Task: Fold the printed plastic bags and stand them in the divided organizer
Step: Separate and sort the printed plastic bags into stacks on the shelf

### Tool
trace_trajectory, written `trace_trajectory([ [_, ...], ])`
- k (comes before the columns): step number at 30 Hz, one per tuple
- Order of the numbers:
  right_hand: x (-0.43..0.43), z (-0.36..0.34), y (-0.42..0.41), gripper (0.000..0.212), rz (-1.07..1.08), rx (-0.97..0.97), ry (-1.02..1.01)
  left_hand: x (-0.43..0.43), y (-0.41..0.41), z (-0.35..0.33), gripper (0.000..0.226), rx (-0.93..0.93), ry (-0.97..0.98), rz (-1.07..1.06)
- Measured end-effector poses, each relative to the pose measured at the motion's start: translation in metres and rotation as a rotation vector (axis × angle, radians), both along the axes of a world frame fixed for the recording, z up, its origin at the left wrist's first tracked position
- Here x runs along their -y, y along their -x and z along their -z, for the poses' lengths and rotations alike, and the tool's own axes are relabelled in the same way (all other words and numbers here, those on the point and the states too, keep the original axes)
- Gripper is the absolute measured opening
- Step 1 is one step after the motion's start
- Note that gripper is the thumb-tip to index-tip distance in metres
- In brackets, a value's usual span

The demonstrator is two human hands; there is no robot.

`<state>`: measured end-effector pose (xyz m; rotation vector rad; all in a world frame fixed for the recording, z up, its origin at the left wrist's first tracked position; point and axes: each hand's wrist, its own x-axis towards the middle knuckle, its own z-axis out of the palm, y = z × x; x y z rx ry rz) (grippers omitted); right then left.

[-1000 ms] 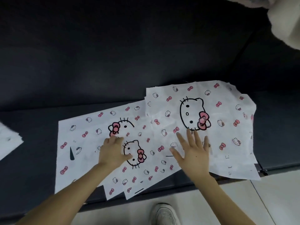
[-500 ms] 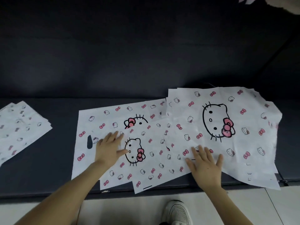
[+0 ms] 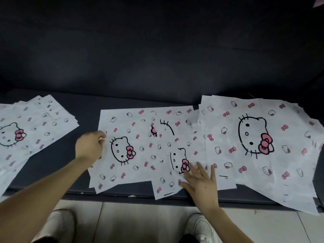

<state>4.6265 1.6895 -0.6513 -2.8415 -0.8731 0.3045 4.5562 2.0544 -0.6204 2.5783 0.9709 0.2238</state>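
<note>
White plastic bags printed with cat faces and pink bows lie flat on a dark sofa seat point(image 3: 84, 183). A middle bag point(image 3: 140, 148) overlaps others beneath it. My left hand point(image 3: 90, 146) pinches the left edge of this bag, fingers curled. My right hand point(image 3: 199, 179) lies flat with spread fingers on the overlapping bags near the seat's front edge. A bigger stack of bags point(image 3: 259, 146) spreads to the right. Another pile of bags point(image 3: 26, 135) sits at the far left. No organizer is in view.
The dark sofa back point(image 3: 157, 50) rises behind the seat. Pale floor tiles point(image 3: 143, 223) lie in front, with my two white shoes point(image 3: 201, 227) on them. A pale object point(image 3: 318, 1) peeks in at the top right corner.
My left hand slid left from the bag's face to its left edge and curled onto it. The bag moved left with it. The right hand stayed flat, and the view shifted left.
</note>
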Motion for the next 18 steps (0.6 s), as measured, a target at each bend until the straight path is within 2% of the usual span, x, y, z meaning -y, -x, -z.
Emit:
trace_trajectory([
  [2, -0.012, -0.003, 0.005, 0.046, 0.021, -0.039, -0.053, -0.018, 0.007, 0.000, 0.021, -0.087, -0.071, 0.071],
  [4, -0.023, -0.010, 0.011, 0.048, 0.102, -0.106, -0.207, -0.027, 0.011, 0.004, 0.031, -0.243, -0.085, 0.098],
  [7, -0.041, -0.036, 0.017, 0.020, 0.335, -0.288, -0.501, -0.026, 0.012, -0.004, 0.039, -0.248, 0.027, 0.152],
  [9, -0.053, -0.056, 0.019, 0.016, 0.387, -0.433, -0.655, -0.014, 0.009, -0.024, 0.040, -0.209, 0.242, 0.160],
  [12, -0.076, -0.092, 0.022, 0.017, 0.402, -0.586, -0.799, 0.009, 0.010, -0.062, 0.043, -0.251, 0.752, 0.047],
  [15, -0.097, -0.126, 0.026, 0.015, 0.380, -0.603, -0.883, 0.021, 0.020, -0.089, 0.061, -0.307, 1.201, -0.095],
  [18, -0.120, -0.155, 0.031, 0.014, 0.299, -0.619, -0.927, 0.026, 0.032, -0.098, 0.068, -0.213, 1.490, -0.218],
])
